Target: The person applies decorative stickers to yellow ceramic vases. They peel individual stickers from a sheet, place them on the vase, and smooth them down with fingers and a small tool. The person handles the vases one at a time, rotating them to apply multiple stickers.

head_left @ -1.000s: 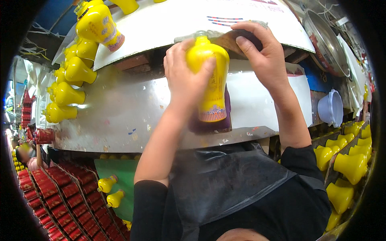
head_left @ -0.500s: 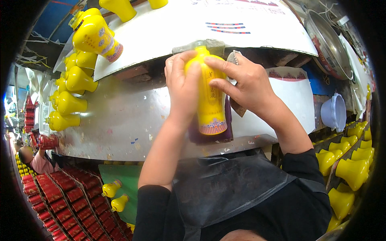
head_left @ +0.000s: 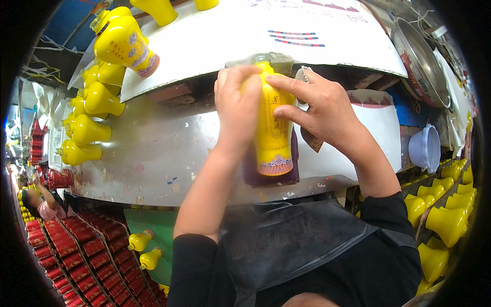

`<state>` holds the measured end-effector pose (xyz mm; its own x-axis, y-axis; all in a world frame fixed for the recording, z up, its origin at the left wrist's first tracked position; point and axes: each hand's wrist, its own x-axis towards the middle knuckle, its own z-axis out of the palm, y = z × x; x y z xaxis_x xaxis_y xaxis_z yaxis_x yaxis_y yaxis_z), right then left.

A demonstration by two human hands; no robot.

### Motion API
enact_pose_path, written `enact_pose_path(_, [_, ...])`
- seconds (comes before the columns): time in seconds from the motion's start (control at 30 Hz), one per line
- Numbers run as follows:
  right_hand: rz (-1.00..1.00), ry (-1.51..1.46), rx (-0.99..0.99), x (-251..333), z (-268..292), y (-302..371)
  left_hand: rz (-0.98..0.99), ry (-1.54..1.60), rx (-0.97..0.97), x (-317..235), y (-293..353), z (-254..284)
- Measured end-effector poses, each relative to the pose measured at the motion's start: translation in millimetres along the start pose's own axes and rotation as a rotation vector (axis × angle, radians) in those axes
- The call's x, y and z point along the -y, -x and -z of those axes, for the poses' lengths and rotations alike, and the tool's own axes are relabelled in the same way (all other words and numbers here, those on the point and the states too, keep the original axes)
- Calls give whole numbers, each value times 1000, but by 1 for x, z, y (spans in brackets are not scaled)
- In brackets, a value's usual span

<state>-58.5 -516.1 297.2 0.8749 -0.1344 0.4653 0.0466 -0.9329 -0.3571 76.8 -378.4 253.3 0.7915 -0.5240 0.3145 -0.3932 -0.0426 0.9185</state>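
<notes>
A yellow bottle (head_left: 275,138) with a clear neck, printed characters and a pink-blue patterned base lies on a dark purple pad (head_left: 254,174), its neck toward a grey cloth-like block (head_left: 283,60). My left hand (head_left: 237,102), slightly blurred, curls against the bottle's left shoulder, thumb over its front. My right hand (head_left: 322,102) rests its forefinger and thumb on the bottle's right side. Its other fingers are closed round a flat brown scraper-like piece (head_left: 311,140), whose ribbed grey end sticks out above; the middle is hidden.
Several yellow bottles (head_left: 92,129) line the bench's left side; one decorated bottle (head_left: 123,43) leans there. Three dark label strips (head_left: 296,38) lie on the white board (head_left: 204,41). At right are a lilac bucket (head_left: 424,148), a metal basin and racked bottles. A person (head_left: 46,204) is beyond red boxes (head_left: 76,245).
My left hand's fingers have shifted and blurred at the bottle's shoulder. The bottle and both hands appear slightly lower and further right. The far person has moved an arm.
</notes>
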Motion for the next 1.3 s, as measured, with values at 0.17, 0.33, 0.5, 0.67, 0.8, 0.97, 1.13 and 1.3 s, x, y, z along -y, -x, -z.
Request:
enact_pose_path(0.17, [-27, 34, 58, 3, 5, -4, 25, 81, -15, -1, 1, -1])
enact_pose_path(0.33, [-16, 58, 60, -1, 3, 2, -15, -121, 52, -7, 1, 2])
enact_pose_path(0.5, [-8, 30, 34, -5, -4, 5, -26, -88, 44, -4, -2, 1])
enact_pose_path(0.67, [-506, -494, 29, -14, 8, -18, 15, 74, 52, 0, 3, 2])
enact_pose_path(0.8, [-563, -865, 65, -22, 24, -20, -110, -67, 31, 5, 3, 2])
enact_pose_path(0.97, [172, -144, -18, -7, 14, -26, 103, 358, 26, 4, 5, 2])
enact_pose_path(1.13, [593, 181, -219, 25, 14, -16, 238, 645, 48, -8, 6, 13])
enact_pose_path(1.3, [659, 197, 24, 42, 5, 22, 309, 630, 69, -13, 1, 21])
